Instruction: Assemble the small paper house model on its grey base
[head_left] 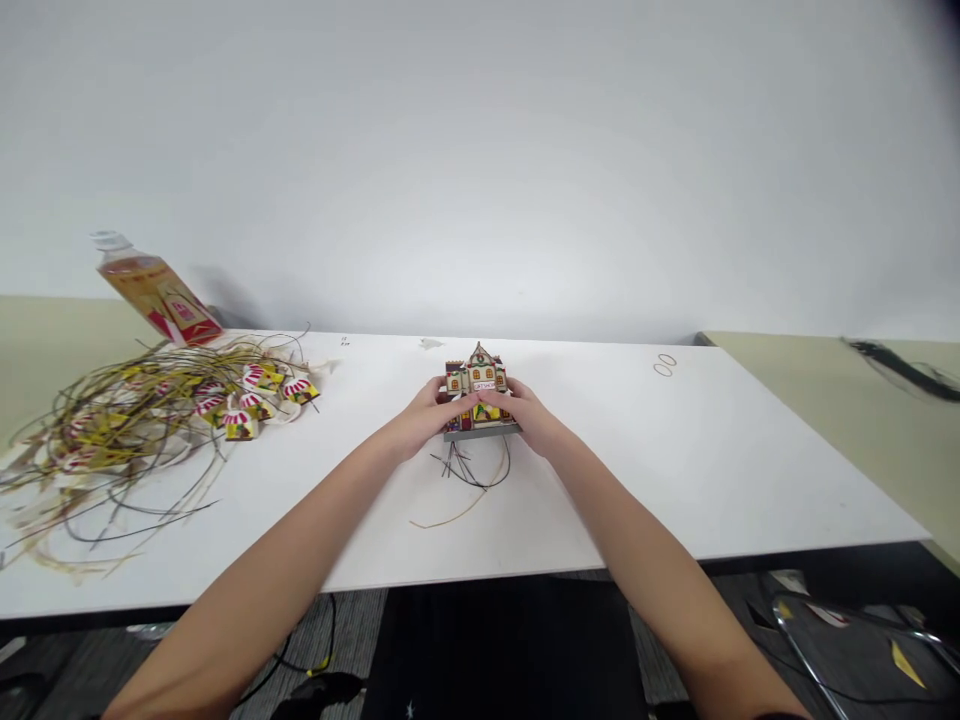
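Clasping house [481, 376] between left hand [420, 420] and right hand [536, 420], at its left and right sides, with thumbs [459, 406] over its near face, beyond wires [487, 486].

Wire pile [154, 405] lies left of the house [480, 372].

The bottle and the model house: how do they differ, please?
In the picture, the bottle appears tilted, the model house upright. The left hand and right hand hold the model house; the bottle is in neither. The bottle has a white cap, the model house a pointed gable. Both show red.
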